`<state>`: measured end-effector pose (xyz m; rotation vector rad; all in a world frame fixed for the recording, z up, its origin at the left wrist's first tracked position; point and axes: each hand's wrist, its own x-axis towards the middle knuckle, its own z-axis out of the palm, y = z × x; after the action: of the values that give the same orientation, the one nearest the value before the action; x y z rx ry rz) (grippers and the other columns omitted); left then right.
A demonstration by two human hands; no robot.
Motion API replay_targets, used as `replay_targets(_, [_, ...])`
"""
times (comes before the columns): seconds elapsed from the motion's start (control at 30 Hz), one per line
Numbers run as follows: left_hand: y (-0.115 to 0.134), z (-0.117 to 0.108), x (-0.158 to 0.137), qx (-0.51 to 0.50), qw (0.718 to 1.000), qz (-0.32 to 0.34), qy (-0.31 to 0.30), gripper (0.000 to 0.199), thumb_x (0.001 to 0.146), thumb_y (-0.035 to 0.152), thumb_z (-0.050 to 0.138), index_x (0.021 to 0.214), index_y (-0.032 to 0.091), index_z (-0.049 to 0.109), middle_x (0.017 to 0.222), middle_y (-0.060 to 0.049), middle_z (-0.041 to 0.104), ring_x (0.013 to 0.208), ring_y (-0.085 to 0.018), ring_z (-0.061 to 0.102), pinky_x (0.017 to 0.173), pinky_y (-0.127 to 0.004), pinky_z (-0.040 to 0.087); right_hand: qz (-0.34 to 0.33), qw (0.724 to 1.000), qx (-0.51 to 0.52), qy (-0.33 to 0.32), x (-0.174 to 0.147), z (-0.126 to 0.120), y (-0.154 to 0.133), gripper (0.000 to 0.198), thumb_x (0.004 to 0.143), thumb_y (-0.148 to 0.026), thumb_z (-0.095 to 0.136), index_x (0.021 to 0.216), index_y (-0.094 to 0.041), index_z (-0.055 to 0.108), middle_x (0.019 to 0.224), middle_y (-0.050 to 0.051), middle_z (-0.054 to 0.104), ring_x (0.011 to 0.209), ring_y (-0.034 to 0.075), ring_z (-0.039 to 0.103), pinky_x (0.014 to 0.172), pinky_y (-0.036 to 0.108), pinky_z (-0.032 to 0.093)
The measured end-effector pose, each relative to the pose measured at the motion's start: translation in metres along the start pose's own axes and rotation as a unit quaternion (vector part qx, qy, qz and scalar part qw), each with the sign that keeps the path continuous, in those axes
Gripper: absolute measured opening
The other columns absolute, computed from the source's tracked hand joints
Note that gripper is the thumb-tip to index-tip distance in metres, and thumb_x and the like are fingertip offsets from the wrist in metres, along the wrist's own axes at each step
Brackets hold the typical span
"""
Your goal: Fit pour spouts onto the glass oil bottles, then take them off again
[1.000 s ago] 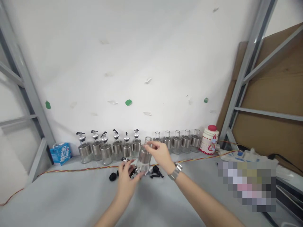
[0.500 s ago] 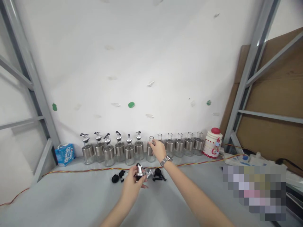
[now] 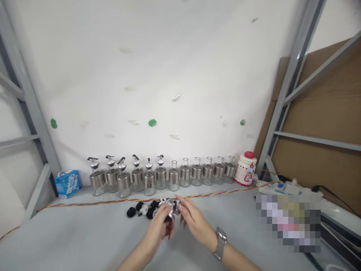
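My left hand (image 3: 159, 224) is closed around a silver-and-black pour spout (image 3: 170, 216), low over the front part of the table. My right hand (image 3: 194, 220), with a watch on its wrist, has its bent fingers at the small dark part on top of that spout; the fingertips partly hide it. Beside my left hand lie loose black and clear stopper parts (image 3: 144, 210), including a round black cap (image 3: 131, 212). Behind stands a row of glass bottles with steel sleeves. Those on the left, such as one bottle (image 3: 149, 182), carry spouts; those on the right, like another bottle (image 3: 174, 178), have bare necks.
A blue carton (image 3: 67, 183) stands at the left end of the row, a white jar with a red lid (image 3: 244, 170) at the right. A twisted red-yellow wire (image 3: 113, 203) runs across the grey table (image 3: 84, 233). Power strips (image 3: 301, 192) lie at right.
My right hand has come down from the first bare-necked bottle to the spout in my left hand. The view has shifted slightly.
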<state>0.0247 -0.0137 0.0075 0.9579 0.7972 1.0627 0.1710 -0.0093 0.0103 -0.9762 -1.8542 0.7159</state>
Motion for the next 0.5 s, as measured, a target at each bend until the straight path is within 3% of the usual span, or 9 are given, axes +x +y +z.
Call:
replay_targets(0.1, [-0.006, -0.002, 0.002, 0.064, 0.998, 0.006, -0.002, 0.039, 0.069, 0.056, 0.048, 0.080, 0.019, 0.044, 0.044, 0.008, 0.045, 0.029, -0.006, 0.036, 0.029, -0.017, 0.023, 0.024, 0.998, 0.062, 0.007, 0.001, 0.004, -0.001, 0.040, 0.085, -0.046, 0.035, 0.111, -0.022, 0.053, 0.090, 0.006, 0.056, 0.081, 0.017, 0.054, 0.072, 0.030, 0.044])
replay_targets(0.23, [-0.006, -0.005, 0.004, 0.185, 0.982, 0.026, 0.020, 0.038, 0.065, 0.054, 0.056, 0.063, 0.021, 0.038, 0.032, 0.011, 0.035, 0.023, -0.005, 0.027, 0.027, -0.017, 0.017, 0.064, 0.988, 0.143, -0.015, 0.001, 0.007, 0.002, 0.042, 0.084, -0.049, 0.035, 0.109, -0.021, 0.052, 0.080, 0.004, 0.056, 0.064, 0.014, 0.055, 0.058, 0.027, 0.046])
replay_targets(0.37, [-0.001, -0.004, 0.001, 0.238, 0.969, 0.053, 0.042, 0.033, 0.072, 0.049, 0.049, 0.062, 0.022, 0.034, 0.032, 0.011, 0.032, 0.025, -0.006, 0.026, 0.030, -0.018, 0.017, 0.089, 0.973, 0.212, 0.007, 0.001, 0.009, 0.010, 0.043, 0.085, -0.050, 0.029, 0.100, -0.016, 0.051, 0.070, 0.001, 0.051, 0.052, 0.010, 0.051, 0.048, 0.024, 0.044])
replay_targets(0.43, [0.000, -0.005, -0.002, 0.294, 0.952, 0.076, 0.046, 0.028, 0.074, 0.045, 0.047, 0.065, 0.022, 0.036, 0.037, 0.010, 0.034, 0.030, -0.006, 0.029, 0.034, -0.018, 0.021, 0.099, 0.971, 0.217, 0.029, 0.001, 0.010, 0.015, 0.042, 0.085, -0.051, 0.028, 0.089, -0.016, 0.051, 0.063, -0.002, 0.048, 0.047, 0.009, 0.049, 0.045, 0.022, 0.042])
replay_targets(0.5, [0.000, -0.005, -0.006, 0.382, 0.915, 0.128, 0.039, 0.022, 0.075, 0.040, 0.049, 0.068, 0.021, 0.040, 0.048, 0.007, 0.041, 0.042, -0.008, 0.037, 0.043, -0.019, 0.028, 0.108, 0.972, 0.205, 0.036, 0.002, 0.010, 0.018, 0.042, 0.084, -0.053, 0.029, 0.078, -0.017, 0.049, 0.055, -0.004, 0.044, 0.043, 0.008, 0.044, 0.041, 0.020, 0.038])
